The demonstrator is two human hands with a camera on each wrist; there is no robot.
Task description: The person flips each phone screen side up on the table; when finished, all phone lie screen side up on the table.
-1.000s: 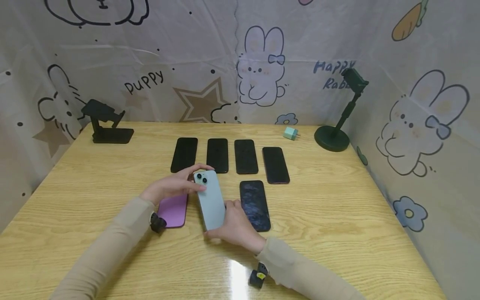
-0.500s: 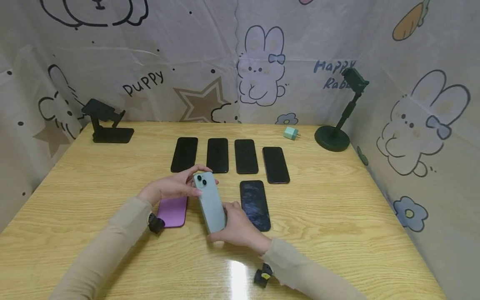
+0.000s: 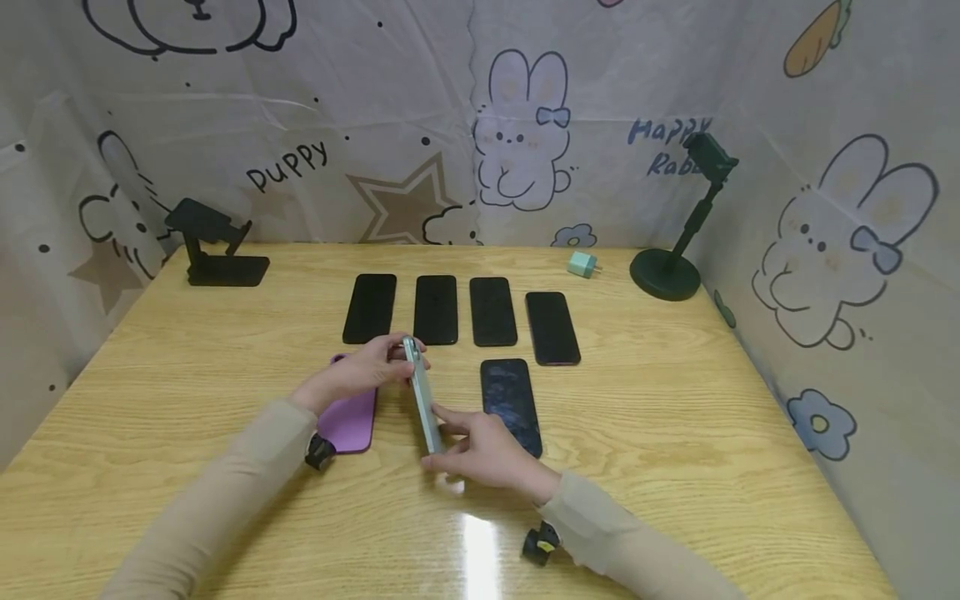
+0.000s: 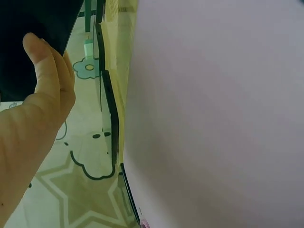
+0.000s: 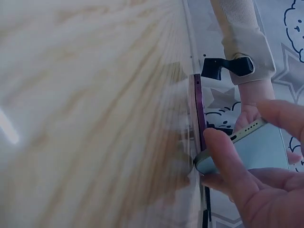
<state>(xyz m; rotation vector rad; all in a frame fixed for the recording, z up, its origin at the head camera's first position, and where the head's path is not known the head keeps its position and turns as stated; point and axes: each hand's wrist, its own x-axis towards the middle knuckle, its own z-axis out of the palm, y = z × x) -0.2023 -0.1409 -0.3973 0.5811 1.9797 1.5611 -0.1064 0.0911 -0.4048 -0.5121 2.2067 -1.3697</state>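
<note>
A light blue smartphone (image 3: pixel 422 400) is tipped on its long edge, held between both hands. My left hand (image 3: pixel 360 371) pinches its far end, near the camera lenses; my right hand (image 3: pixel 487 454) grips the near end. In the left wrist view, the left thumb (image 4: pixel 38 50) lies against its dark screen. The right wrist view shows the port and speaker holes on its end, with right-hand fingers (image 5: pixel 228 164) around it. Whether its lower edge touches the table cannot be told. A purple phone (image 3: pixel 348 421) lies under my left wrist, and a phone with a patterned dark screen (image 3: pixel 513 404) beside my right hand.
Several black phones lie in a row behind, among them one at the left (image 3: pixel 370 308) and one at the right (image 3: pixel 553 329). A black stand (image 3: pixel 225 268), a mint charger plug (image 3: pixel 581 264) and a dark green stand (image 3: pixel 665 275) line the wooden table's (image 3: pixel 675 433) back.
Both hands have rolled the light blue phone from back-up onto its edge, so its back now faces right. My right hand has shifted slightly right. The other phones have not moved.
</note>
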